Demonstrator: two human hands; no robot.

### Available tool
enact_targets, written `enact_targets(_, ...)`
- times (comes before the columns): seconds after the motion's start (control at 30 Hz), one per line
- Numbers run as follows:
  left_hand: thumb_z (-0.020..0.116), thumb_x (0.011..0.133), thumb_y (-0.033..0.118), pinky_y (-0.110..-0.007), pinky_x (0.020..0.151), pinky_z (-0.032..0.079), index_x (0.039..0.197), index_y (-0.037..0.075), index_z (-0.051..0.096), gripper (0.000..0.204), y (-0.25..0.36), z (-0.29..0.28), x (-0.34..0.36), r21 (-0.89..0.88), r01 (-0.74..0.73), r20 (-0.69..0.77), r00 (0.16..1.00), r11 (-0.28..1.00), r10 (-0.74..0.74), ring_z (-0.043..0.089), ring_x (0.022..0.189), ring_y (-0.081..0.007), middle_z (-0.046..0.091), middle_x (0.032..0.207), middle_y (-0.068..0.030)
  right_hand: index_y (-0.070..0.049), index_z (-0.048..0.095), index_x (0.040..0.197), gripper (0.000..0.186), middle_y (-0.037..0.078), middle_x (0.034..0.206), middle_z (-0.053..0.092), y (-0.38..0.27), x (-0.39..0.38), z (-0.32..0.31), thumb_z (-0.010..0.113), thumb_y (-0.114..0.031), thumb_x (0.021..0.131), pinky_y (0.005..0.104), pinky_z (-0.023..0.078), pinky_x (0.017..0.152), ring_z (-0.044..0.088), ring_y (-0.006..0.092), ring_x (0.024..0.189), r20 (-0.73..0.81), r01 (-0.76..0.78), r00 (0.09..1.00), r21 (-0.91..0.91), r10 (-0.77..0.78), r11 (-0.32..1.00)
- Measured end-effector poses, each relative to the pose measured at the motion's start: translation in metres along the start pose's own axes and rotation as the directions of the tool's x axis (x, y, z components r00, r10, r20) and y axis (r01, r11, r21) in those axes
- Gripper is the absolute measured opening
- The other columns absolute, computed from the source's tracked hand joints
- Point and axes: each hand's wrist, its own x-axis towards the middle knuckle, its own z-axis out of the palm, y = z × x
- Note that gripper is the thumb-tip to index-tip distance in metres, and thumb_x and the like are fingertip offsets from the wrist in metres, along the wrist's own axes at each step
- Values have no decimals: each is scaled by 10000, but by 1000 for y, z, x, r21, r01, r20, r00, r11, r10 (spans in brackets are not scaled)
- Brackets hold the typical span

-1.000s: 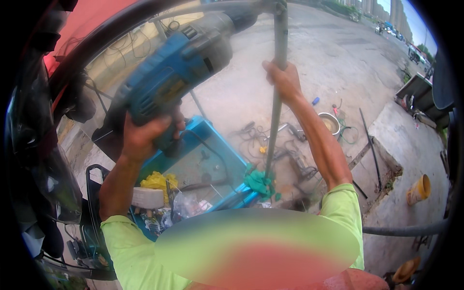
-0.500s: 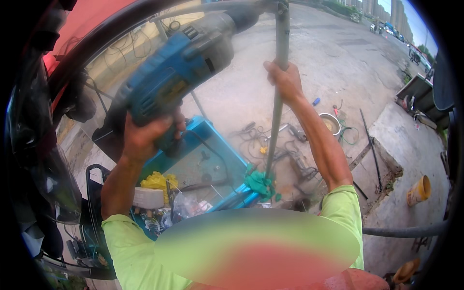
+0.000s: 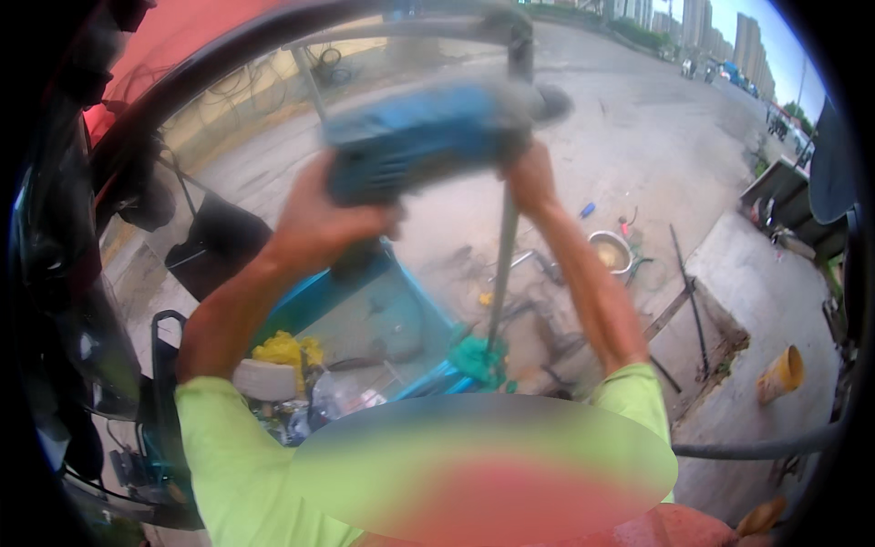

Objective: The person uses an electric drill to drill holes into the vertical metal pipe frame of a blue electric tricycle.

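Observation:
A large blue and grey power drill (image 3: 410, 137) is raised in front of me, smeared by motion, its nose pointing right. My left hand (image 3: 333, 214) is closed round its handle. My right hand (image 3: 530, 182) is up at an upright grey metal pole (image 3: 504, 264), closed on it; the drill's front end partly hides the fingers. The drill's nose crosses in front of the pole just above that hand. Lower down, a green cloth or bag (image 3: 478, 358) is bunched at the pole's foot, beside a blue tray-like box (image 3: 428, 296).
A yellow bag (image 3: 290, 349) and a pale block (image 3: 264, 378) lie by the box among small clutter. Tools and cables are strewn on the ground, near a round metal bowl (image 3: 609, 252). A yellow bucket (image 3: 780, 375) stands right. A dark curved frame bar (image 3: 205, 68) arches overhead.
My left hand has swung the drill rightward and levelled it, so its nose has come down from the pole's top to just above my right hand. The right hand has stayed on the pole.

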Motion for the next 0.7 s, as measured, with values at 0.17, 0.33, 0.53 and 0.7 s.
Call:
enact_targets(0.17, 771, 740, 10, -352, 717, 565, 1199, -18, 560, 506, -48, 57, 37, -85, -22, 75, 997, 996, 28, 681, 797, -214, 684, 962, -115, -46, 595, 1223, 333, 146, 1230, 612, 32, -21, 17, 634, -185, 923, 435, 403, 1052, 550, 303, 1207, -138, 277, 957, 179, -255, 944)
enact_targets(0.33, 671, 807, 116, -383, 642, 535, 1246, -91, 514, 510, -87, 69, 14, -268, 2, 33, 999, 963, 7, 624, 744, -277, 619, 909, -199, -135, 670, 959, 255, 140, 921, 696, 20, -39, 49, 708, -325, 793, 418, 530, 766, 662, 346, 858, -248, 126, 967, 295, -51, 947)
enact_targets(0.53, 651, 808, 194, -356, 666, 521, 1240, -70, 483, 533, -96, 88, -18, -293, 41, 42, 999, 955, -30, 572, 813, -243, 559, 939, -158, -89, 660, 779, 299, 184, 733, 657, 15, -57, 40, 722, -375, 714, 468, 502, 624, 646, 403, 719, -222, -160, 954, 198, 203, 967)
enact_targets(0.7, 638, 826, 191, -337, 700, 542, 1208, -59, 504, 476, -116, 95, -37, -330, 114, 143, 987, 937, -70, 585, 864, -223, 581, 982, -147, -94, 656, 755, 229, 168, 720, 655, 30, -92, 54, 733, -288, 660, 451, 512, 633, 645, 388, 721, -271, -235, 923, 158, 272, 959)
